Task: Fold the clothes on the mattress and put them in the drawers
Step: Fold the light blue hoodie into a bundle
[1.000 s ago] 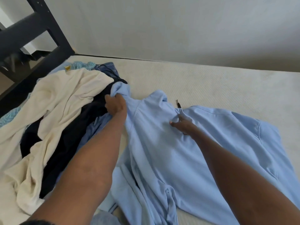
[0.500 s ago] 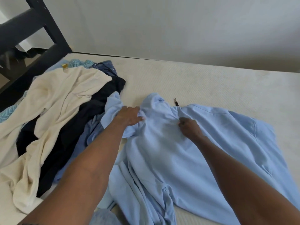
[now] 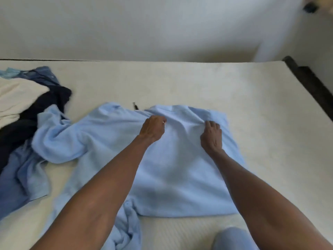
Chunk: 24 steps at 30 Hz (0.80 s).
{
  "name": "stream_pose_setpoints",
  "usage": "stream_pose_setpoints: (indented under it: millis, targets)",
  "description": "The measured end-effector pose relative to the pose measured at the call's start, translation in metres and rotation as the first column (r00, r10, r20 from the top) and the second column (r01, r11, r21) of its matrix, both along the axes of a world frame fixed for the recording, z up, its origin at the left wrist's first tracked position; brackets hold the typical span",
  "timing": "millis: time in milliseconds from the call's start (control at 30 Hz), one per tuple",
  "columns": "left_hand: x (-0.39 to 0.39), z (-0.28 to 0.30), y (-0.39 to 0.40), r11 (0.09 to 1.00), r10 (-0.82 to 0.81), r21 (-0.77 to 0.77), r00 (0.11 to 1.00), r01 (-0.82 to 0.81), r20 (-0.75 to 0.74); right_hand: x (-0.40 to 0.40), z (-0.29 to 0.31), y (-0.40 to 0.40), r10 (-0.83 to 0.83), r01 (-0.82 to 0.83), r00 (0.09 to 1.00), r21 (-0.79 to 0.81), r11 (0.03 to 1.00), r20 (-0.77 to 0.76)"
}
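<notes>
The light blue, soft cotton-looking shirt (image 3: 173,170) is lying spread out in the middle of the off-white textured mattress (image 3: 225,83), its right side already folded in so that edge looks straight, while the left sleeve trails off rumpled toward the clothes pile. Both hands are up near the collar end. The left hand (image 3: 153,129) has its fingers curled and is pinching a bit of the blue fabric, and the right hand (image 3: 211,136) is gripping a raised ridge of cloth just beside it, so the fabric bunches between them. A small dark tag or strap (image 3: 135,106) pokes out right behind the shirt's top edge. Off to the left sits the heap: a cream garment (image 3: 16,98), a dark navy piece (image 3: 36,112) and a darker blue shirt (image 3: 21,177), touching the sleeve.
</notes>
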<state>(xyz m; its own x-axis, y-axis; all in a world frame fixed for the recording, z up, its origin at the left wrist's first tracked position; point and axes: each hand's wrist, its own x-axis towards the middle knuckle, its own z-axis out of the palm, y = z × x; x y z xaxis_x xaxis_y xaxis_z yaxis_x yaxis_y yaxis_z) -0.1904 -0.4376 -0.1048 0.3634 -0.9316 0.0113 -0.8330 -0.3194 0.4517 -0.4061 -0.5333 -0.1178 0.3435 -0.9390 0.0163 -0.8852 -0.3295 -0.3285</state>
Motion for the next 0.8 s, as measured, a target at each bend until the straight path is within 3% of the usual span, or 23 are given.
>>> stream_pose_setpoints:
  millis: [100,167,333,400,500,600,667,800]
  targets:
    - [-0.025,-0.006,-0.027,0.998,-0.048,0.03,0.999,0.047,0.014,-0.04,0.0,-0.037,-0.181,0.179,0.983,0.05,0.982,0.027]
    - [-0.028,-0.01,-0.041,0.999,-0.001,0.036,1.0,0.001,0.014,-0.048,0.0,-0.065,-0.224,0.215,0.972,0.12,0.969,0.065]
    - [-0.02,-0.027,-0.045,0.994,0.07,-0.094,0.991,-0.06,0.11,-0.026,-0.006,-0.112,-0.021,0.043,0.996,0.257,0.965,-0.091]
    - [-0.016,-0.034,-0.04,0.99,0.092,-0.125,0.981,-0.071,0.172,-0.025,-0.008,-0.126,-0.008,0.028,0.992,0.162,0.986,-0.126]
    - [-0.013,-0.044,-0.036,0.993,0.054,-0.118,0.946,-0.017,0.32,-0.036,0.002,-0.152,0.0,-0.018,0.993,-0.145,0.989,-0.121]
    - [-0.027,-0.05,-0.04,0.995,0.017,-0.1,0.971,0.007,0.24,-0.044,0.027,-0.178,-0.103,0.06,0.987,-0.319,0.946,-0.12]
    - [-0.042,-0.057,-0.039,0.995,-0.018,-0.094,0.984,0.035,0.177,-0.041,0.037,-0.191,-0.23,0.21,0.971,-0.246,0.946,-0.059]
    - [-0.063,-0.062,-0.029,0.999,0.005,-0.05,0.966,0.008,0.26,-0.037,0.02,-0.184,-0.346,0.345,0.938,0.23,0.91,-0.036]
